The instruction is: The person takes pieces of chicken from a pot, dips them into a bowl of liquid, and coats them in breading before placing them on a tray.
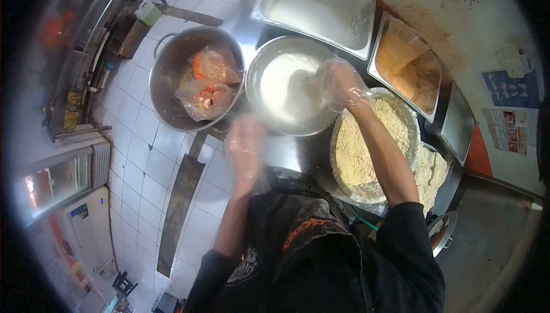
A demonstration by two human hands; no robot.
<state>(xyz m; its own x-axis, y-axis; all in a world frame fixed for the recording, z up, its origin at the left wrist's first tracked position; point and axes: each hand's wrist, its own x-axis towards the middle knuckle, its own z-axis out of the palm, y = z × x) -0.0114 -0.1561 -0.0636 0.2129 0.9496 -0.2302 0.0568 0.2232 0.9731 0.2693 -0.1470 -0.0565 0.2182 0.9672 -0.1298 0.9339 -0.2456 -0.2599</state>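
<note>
Centrally, round steel bowl (254, 92), white batter (278, 83), gloved right hand (344, 86)

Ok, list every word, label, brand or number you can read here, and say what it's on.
No text is legible.
posters on the right wall: print too small and blurred to read.
orange print on the dark apron: smeared, unreadable.
white print lower on the clothing: partly hidden, unreadable.
sticker on the white cabinet at left: too small to read.

White tiled floor (143, 164), steel counter (289, 151), wall posters (509, 124)
</note>
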